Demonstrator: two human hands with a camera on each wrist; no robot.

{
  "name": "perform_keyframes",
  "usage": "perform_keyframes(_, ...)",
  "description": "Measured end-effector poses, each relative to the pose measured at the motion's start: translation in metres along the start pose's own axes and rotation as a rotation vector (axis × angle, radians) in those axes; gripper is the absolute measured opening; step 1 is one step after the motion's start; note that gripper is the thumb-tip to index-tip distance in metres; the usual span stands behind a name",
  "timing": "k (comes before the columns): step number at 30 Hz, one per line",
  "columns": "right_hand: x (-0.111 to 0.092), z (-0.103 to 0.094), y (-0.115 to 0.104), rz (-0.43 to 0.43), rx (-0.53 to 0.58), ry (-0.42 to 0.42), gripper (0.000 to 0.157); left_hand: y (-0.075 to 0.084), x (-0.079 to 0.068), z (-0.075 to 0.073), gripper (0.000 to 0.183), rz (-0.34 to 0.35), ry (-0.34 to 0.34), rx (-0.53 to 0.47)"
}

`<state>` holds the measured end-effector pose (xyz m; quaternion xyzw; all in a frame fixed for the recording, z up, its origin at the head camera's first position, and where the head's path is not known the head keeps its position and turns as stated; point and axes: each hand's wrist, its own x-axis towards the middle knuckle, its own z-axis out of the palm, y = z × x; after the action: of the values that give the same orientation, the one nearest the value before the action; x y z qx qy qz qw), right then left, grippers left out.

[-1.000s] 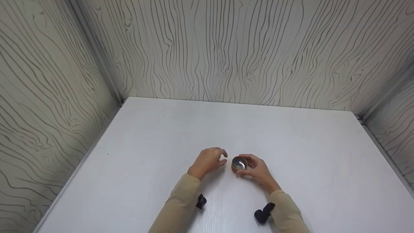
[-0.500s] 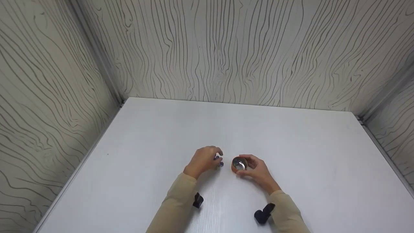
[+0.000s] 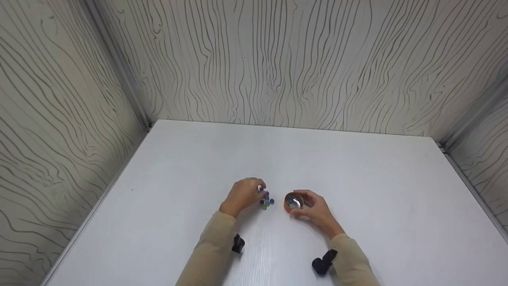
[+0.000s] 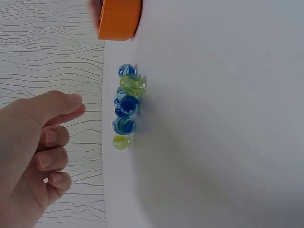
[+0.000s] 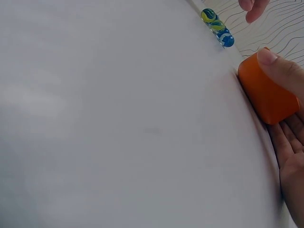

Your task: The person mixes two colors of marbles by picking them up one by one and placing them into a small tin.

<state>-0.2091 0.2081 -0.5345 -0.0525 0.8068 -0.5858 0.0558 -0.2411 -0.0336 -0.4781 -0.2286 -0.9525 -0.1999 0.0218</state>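
Observation:
Several blue and yellow-green glass marbles (image 3: 266,201) lie close together on the white table, left of a small round bowl (image 3: 294,201). The bowl is orange outside (image 4: 119,19) and shiny metal inside; it stands upright. My right hand (image 3: 316,207) grips it from the right side, thumb in front and fingers behind. My left hand (image 3: 243,193) hovers just left of the marbles, its fingers loosely bent. In the left wrist view the thumb and index finger come close together, and no marble shows between them. Its palm side is partly hidden in the head view.
A white tabletop (image 3: 190,159) reaches back to a wood-grain patterned wall (image 3: 270,67), with similar panels at both sides. Black wrist devices (image 3: 324,262) sit on both beige sleeves (image 3: 212,246).
My left hand has moved to the left, away from the bowl. The marbles, out of sight in the head view one second ago, now show beside its fingers. My right hand and the bowl have stayed put.

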Motion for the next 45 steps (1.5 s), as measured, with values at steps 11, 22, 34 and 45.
perform_keyframes(11, 0.000, -0.001, 0.000, 0.010, -0.013, -0.005, 0.065, -0.011, -0.002, -0.002, 0.017, -0.001, 0.018, -0.011)
perform_keyframes(22, -0.001, 0.000, 0.001, 0.023, -0.011, 0.007, 0.065, -0.019, -0.001, -0.003, 0.020, -0.065, -0.015, -0.028)
perform_keyframes(34, 0.001, -0.001, 0.002, 0.008, -0.002, 0.002, 0.063, -0.023, 0.001, 0.002, 0.022, -0.114, -0.040, -0.051)
perform_keyframes(45, 0.000, 0.000, 0.000, -0.001, 0.005, -0.002, 0.065, -0.031, 0.001, 0.008, 0.022, -0.084, -0.032, -0.073)
